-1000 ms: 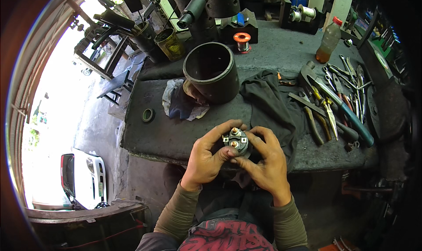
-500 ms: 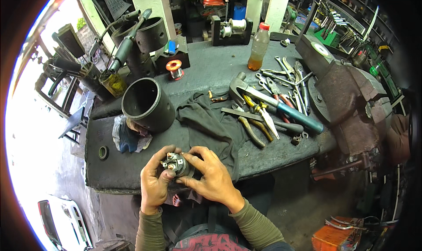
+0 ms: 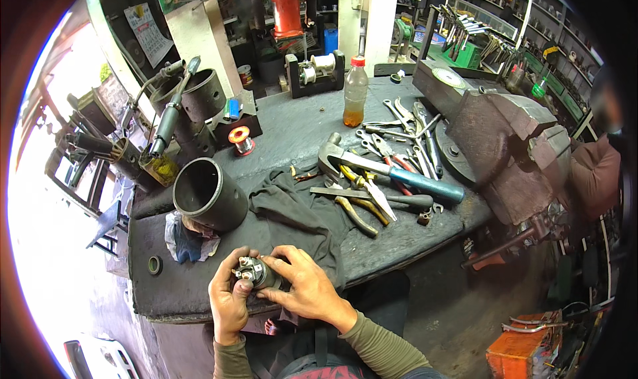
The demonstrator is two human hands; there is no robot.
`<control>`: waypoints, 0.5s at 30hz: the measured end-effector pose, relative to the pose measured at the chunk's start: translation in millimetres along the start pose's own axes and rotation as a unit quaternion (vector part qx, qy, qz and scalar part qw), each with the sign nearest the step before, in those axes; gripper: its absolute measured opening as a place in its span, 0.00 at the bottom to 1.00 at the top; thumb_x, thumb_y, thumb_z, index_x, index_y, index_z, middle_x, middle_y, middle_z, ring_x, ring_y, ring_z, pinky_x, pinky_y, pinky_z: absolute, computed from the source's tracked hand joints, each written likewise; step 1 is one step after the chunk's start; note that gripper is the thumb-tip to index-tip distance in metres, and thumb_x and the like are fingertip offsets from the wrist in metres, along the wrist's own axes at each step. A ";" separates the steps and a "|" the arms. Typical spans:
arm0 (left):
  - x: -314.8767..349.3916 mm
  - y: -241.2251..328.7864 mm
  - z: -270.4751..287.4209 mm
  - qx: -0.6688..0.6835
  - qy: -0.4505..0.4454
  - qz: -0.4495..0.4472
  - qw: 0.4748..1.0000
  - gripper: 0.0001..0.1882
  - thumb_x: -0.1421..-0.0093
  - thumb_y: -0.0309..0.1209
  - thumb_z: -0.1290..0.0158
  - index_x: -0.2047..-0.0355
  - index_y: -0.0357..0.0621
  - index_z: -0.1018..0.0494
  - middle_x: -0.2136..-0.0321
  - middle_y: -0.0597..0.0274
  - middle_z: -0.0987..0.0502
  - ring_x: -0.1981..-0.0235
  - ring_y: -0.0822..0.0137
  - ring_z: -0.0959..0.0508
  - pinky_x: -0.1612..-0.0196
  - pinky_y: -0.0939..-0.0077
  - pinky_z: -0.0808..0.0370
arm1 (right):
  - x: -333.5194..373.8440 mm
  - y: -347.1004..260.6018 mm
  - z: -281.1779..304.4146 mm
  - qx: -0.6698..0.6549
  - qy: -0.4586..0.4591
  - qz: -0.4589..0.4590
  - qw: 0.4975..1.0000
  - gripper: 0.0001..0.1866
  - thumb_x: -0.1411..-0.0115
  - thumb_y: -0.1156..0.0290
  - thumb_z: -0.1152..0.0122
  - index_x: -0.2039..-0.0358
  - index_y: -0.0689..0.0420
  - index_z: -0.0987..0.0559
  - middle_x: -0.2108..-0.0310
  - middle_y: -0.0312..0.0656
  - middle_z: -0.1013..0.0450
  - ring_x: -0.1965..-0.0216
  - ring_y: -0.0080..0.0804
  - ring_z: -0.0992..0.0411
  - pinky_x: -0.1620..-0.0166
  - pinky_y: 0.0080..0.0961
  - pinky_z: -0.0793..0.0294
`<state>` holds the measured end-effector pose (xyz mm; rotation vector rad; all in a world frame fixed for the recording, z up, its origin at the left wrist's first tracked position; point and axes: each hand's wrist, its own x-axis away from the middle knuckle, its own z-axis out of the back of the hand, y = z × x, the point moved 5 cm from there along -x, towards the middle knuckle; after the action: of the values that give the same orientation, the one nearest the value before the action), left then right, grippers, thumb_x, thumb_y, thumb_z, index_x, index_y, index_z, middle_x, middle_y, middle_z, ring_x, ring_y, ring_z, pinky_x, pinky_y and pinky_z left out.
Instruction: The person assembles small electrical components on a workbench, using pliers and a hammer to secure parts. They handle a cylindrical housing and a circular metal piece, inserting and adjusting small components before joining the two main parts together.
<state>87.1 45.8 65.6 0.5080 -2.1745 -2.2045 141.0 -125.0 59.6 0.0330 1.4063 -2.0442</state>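
Both the left hand (image 3: 229,296) and the right hand (image 3: 304,283) are partly closed around one round metal part (image 3: 256,273), holding it between them over the near edge of the tabletop (image 3: 399,246), toward the near left corner. The left thumb presses the part's front, by its copper-coloured terminals, with the fingers curled behind; the right thumb and fingers grip the body from the other side. The terminal face tilts up and to the left.

Close to the left edge of the tabletop lies a small ring (image 3: 159,266). A crumpled rag (image 3: 179,239) sits nearby, touching a wide, hollow steel cylinder (image 3: 226,199). Beside the cylinder, a dark cloth (image 3: 292,209) spreads toward the near edge. Between the cloth and the right end are a claw hammer (image 3: 425,183), yellow-handled pliers (image 3: 375,194) and other hand tools. A heavy vise (image 3: 518,146) stands at the right end. Toward the far edge stand an upright red-capped bottle (image 3: 355,100), partly filled with brown liquid, and a wire spool (image 3: 241,142).
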 end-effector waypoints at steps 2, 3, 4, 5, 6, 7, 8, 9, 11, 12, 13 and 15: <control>0.6 -1.0 0.0 0.001 0.003 -0.002 1.000 0.44 0.35 0.56 0.32 0.32 0.31 0.28 0.42 0.51 0.17 0.42 0.62 0.19 0.35 0.65 0.22 | 0.3 0.0 -0.5 0.000 0.001 0.003 1.000 0.36 0.44 0.61 0.18 0.36 0.56 0.19 0.45 0.46 0.27 0.44 0.51 0.26 0.41 0.43 0.22; 1.1 -1.9 0.1 0.002 0.004 -0.004 1.000 0.44 0.34 0.55 0.32 0.32 0.31 0.28 0.42 0.51 0.17 0.42 0.62 0.19 0.35 0.65 0.22 | 0.5 0.1 -0.5 0.002 0.004 0.007 1.000 0.36 0.44 0.61 0.18 0.36 0.56 0.19 0.45 0.46 0.27 0.44 0.51 0.26 0.41 0.43 0.22; 1.2 -2.5 0.7 -0.002 0.004 -0.002 1.000 0.43 0.34 0.55 0.33 0.32 0.31 0.28 0.42 0.51 0.17 0.41 0.62 0.19 0.34 0.65 0.23 | 0.6 0.0 -0.5 0.005 0.006 0.011 1.000 0.36 0.44 0.61 0.18 0.36 0.56 0.19 0.45 0.46 0.27 0.44 0.51 0.26 0.41 0.43 0.22; 1.1 -2.8 0.7 0.001 0.002 -0.005 1.000 0.43 0.34 0.55 0.33 0.32 0.31 0.28 0.42 0.50 0.17 0.41 0.62 0.19 0.34 0.64 0.23 | 0.7 -0.2 -0.4 0.007 0.009 0.015 1.000 0.36 0.44 0.61 0.18 0.36 0.56 0.19 0.45 0.46 0.27 0.44 0.51 0.26 0.41 0.43 0.22; 1.0 -3.2 0.5 0.004 0.001 -0.007 1.000 0.43 0.34 0.55 0.33 0.32 0.31 0.28 0.42 0.50 0.17 0.41 0.62 0.19 0.34 0.64 0.23 | 0.9 -0.2 -0.5 0.005 0.008 0.013 1.000 0.36 0.43 0.61 0.18 0.36 0.56 0.19 0.45 0.47 0.27 0.44 0.51 0.26 0.41 0.43 0.23; 1.0 -3.4 0.5 0.007 0.000 -0.010 1.000 0.43 0.34 0.55 0.33 0.32 0.31 0.28 0.42 0.50 0.18 0.41 0.62 0.19 0.34 0.64 0.23 | 1.2 -0.3 -0.8 0.003 0.007 0.012 1.000 0.36 0.43 0.61 0.18 0.35 0.56 0.19 0.45 0.47 0.27 0.44 0.52 0.26 0.41 0.43 0.23; 0.8 -3.7 0.8 0.004 -0.001 -0.010 1.000 0.43 0.33 0.55 0.33 0.32 0.31 0.28 0.41 0.50 0.18 0.41 0.61 0.19 0.34 0.64 0.23 | 1.4 -0.3 -1.2 0.001 0.006 0.011 1.000 0.36 0.43 0.61 0.18 0.35 0.56 0.19 0.44 0.47 0.27 0.44 0.52 0.26 0.41 0.43 0.23; 0.3 -2.4 0.5 -0.001 0.004 -0.004 1.000 0.44 0.34 0.57 0.33 0.32 0.31 0.28 0.42 0.51 0.18 0.41 0.61 0.19 0.34 0.64 0.23 | 1.7 -0.5 -1.9 0.004 0.010 0.016 1.000 0.36 0.43 0.61 0.18 0.35 0.56 0.20 0.44 0.47 0.27 0.44 0.52 0.26 0.40 0.43 0.23; 0.7 -0.7 -2.3 -0.008 0.013 0.010 1.000 0.47 0.36 0.61 0.33 0.33 0.31 0.27 0.44 0.53 0.18 0.42 0.61 0.19 0.34 0.63 0.23 | 3.3 0.0 -3.1 0.013 0.018 0.023 0.999 0.37 0.43 0.61 0.18 0.34 0.56 0.20 0.44 0.47 0.27 0.43 0.52 0.26 0.40 0.43 0.23; 0.1 -0.7 -2.9 -0.010 0.010 0.008 1.000 0.47 0.36 0.61 0.33 0.33 0.31 0.27 0.43 0.53 0.18 0.42 0.61 0.19 0.34 0.63 0.23 | 2.8 0.6 -3.0 0.012 0.013 0.018 1.000 0.37 0.43 0.61 0.19 0.34 0.56 0.20 0.44 0.48 0.27 0.42 0.52 0.27 0.39 0.43 0.24; 0.1 -1.2 -2.5 -0.010 0.009 0.008 1.000 0.47 0.36 0.61 0.33 0.33 0.31 0.27 0.43 0.53 0.18 0.42 0.61 0.19 0.34 0.63 0.23 | 2.9 0.7 -3.1 0.012 0.007 0.013 1.000 0.36 0.42 0.61 0.19 0.34 0.56 0.21 0.43 0.48 0.27 0.41 0.52 0.27 0.38 0.43 0.24; 0.0 -1.1 -3.6 -0.012 0.006 0.004 1.000 0.47 0.35 0.61 0.34 0.33 0.32 0.28 0.44 0.53 0.18 0.42 0.61 0.18 0.34 0.63 0.23 | 2.9 0.1 0.5 0.003 -0.015 0.005 1.000 0.36 0.41 0.61 0.19 0.34 0.57 0.21 0.41 0.49 0.27 0.40 0.51 0.26 0.38 0.42 0.23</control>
<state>88.2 42.4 64.6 0.5091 -2.1367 -2.2148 138.9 -126.9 58.7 0.0125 1.3798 -2.0313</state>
